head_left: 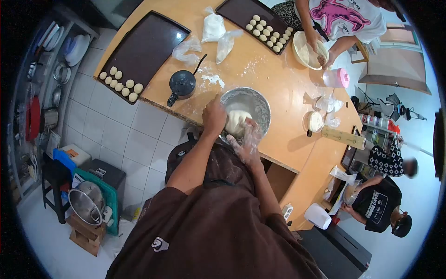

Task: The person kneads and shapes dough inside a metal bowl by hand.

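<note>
A metal mixing bowl (264, 106) with flour-dusted walls sits at the table's near edge in front of me. Inside it lies a pale, smooth lump of dough (238, 117). At the bowl's left rim, my left hand (214, 117) is closed, its fingers curled over the edge. My right hand (247, 140), coated in flour and dough, is at the near right side of the bowl. Its thumb and fingers are spread apart, with the fingertips against the dough. Left of the bowl stands a dark round device with a handle (182, 84), beside spilled flour (213, 81).
Dark baking trays (144, 46) (232, 10) hold several dough balls. Bags of white powder (213, 27) stand between them. Across the table, a person's hands (320, 53) work in a cream bowl (298, 46). A pink-lidded container (343, 77) and a rolled tube (344, 137) lie rightward.
</note>
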`<control>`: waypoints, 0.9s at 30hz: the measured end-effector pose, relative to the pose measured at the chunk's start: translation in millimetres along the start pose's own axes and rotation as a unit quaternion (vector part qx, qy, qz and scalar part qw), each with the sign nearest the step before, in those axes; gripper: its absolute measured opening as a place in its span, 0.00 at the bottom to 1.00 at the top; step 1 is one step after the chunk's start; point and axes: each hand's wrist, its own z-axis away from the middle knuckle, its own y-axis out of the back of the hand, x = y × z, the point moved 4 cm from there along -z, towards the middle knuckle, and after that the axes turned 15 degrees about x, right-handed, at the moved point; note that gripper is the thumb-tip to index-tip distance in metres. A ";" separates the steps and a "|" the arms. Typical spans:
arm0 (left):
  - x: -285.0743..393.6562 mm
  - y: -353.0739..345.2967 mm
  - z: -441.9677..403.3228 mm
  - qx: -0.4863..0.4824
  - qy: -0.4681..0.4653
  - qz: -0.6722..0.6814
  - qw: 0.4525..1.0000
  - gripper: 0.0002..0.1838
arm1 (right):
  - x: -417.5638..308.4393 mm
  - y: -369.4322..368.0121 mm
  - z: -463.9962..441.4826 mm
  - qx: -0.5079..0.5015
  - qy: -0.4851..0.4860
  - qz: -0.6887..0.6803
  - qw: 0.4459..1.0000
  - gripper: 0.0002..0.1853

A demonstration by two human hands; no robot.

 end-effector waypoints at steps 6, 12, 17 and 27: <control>-0.7 1.0 4.9 0.028 -0.017 0.024 0.999 0.17 | 15.7 -6.8 -33.4 -0.143 -0.201 0.065 0.967 0.17; 0.2 5.3 3.8 0.036 0.005 0.043 0.998 0.12 | 66.8 -56.7 -39.9 -0.171 0.083 0.047 0.981 0.24; -4.8 -5.8 3.9 0.029 0.006 0.061 0.998 0.15 | 68.2 -79.1 -29.3 -0.137 0.134 0.094 0.977 0.21; 9.0 -8.8 -7.7 -0.056 -0.001 0.071 0.996 0.12 | 46.0 -90.8 -1.7 -0.044 0.008 0.118 0.992 0.20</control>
